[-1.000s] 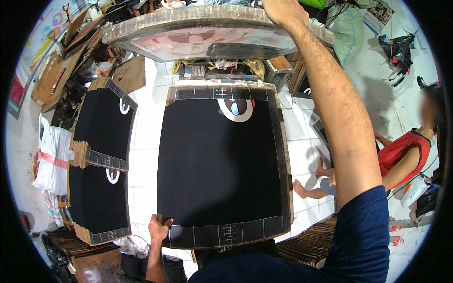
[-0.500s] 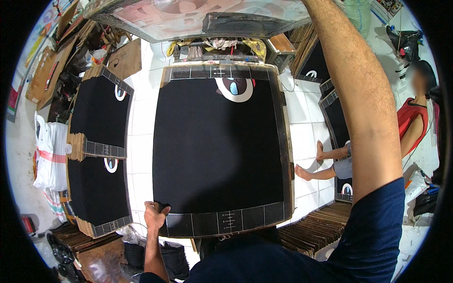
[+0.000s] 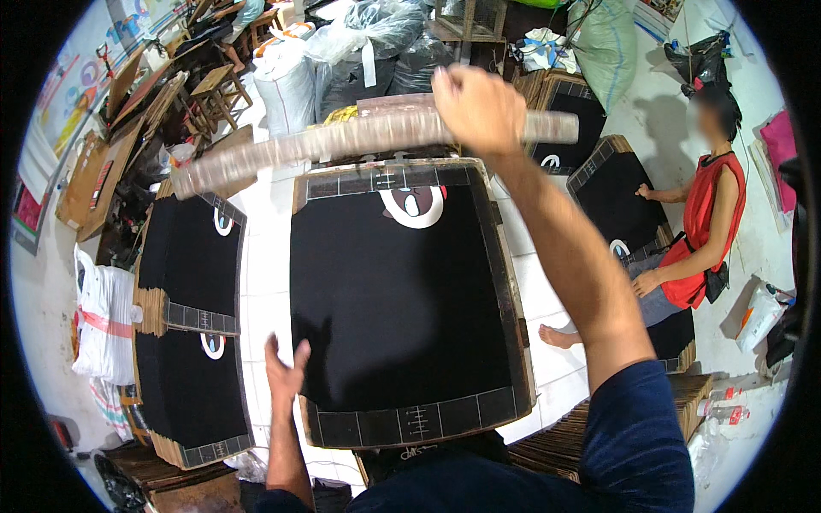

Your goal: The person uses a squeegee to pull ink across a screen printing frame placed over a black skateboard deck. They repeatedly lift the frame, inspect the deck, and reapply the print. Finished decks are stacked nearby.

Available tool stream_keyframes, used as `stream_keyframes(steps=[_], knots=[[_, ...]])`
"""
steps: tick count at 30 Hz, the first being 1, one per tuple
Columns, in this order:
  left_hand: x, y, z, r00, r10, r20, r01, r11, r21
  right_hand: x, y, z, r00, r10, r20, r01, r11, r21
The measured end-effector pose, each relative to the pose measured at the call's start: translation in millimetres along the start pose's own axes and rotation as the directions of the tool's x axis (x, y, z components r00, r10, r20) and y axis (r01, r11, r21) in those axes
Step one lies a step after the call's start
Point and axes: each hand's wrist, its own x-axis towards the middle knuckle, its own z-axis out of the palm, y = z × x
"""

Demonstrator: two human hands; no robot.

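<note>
In front of me a black fabric panel (image 3: 385, 291) lies flat on a board with gridded strips (image 3: 359, 427) along its near and far edges. A cartoon eye print (image 3: 414, 207) in white, blue and brown sits near the panel's far edge. My right hand (image 3: 479, 109) is closed over the upper edge of a long, worn printing frame (image 3: 333, 144), seen nearly edge-on and blurred above the board's far end. By the board's left near side hovers my left hand (image 3: 286, 368), its fingers apart and holding nothing; its shadow falls on the fabric.
Stacked boards with black panels (image 3: 188, 248) stand on the left. At right a person in red (image 3: 710, 214) sits beside more black panels (image 3: 620, 197). Stacked boards (image 3: 564, 440) lie at the near right. Plastic bags (image 3: 368, 60) and a white sack (image 3: 285, 90) fill the back.
The printing frame has swung from face-on to nearly edge-on, with my right hand coming into view on it. My left hand has let go of the panel's near left corner.
</note>
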Motion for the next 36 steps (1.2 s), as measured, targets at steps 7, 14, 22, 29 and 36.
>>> stream_keyframes(steps=[7, 14, 22, 29, 36], knots=[[42.5, 109.7, 42.4, 0.903, -0.396, 0.165, 0.296, 0.299, -0.907, -231.5, 37.4, 40.5, 0.985, -0.011, 0.174, 0.001, 0.998, 0.056], [23.3, -3.5, 88.5, 0.699, -0.518, 0.492, 0.714, 0.488, -0.501, -173.5, 127.7, 220.2, 0.925, -0.083, 0.371, 0.037, 0.991, 0.131], [25.6, -67.5, 113.2, 0.824, -0.155, -0.546, 0.153, 0.987, -0.048, -46.0, 158.2, 334.0, 0.713, -0.254, 0.653, 0.427, 0.897, -0.117], [28.5, -70.1, 133.5, 0.774, -0.144, -0.617, 0.293, 0.944, 0.149, -80.6, 145.0, 276.3, 0.716, -0.273, 0.643, 0.341, 0.94, 0.02], [32.5, -68.8, 132.6, 0.773, -0.17, -0.611, 0.286, 0.953, 0.096, -161.4, 122.9, 221.7, 0.675, -0.107, 0.73, 0.204, 0.978, -0.046]])
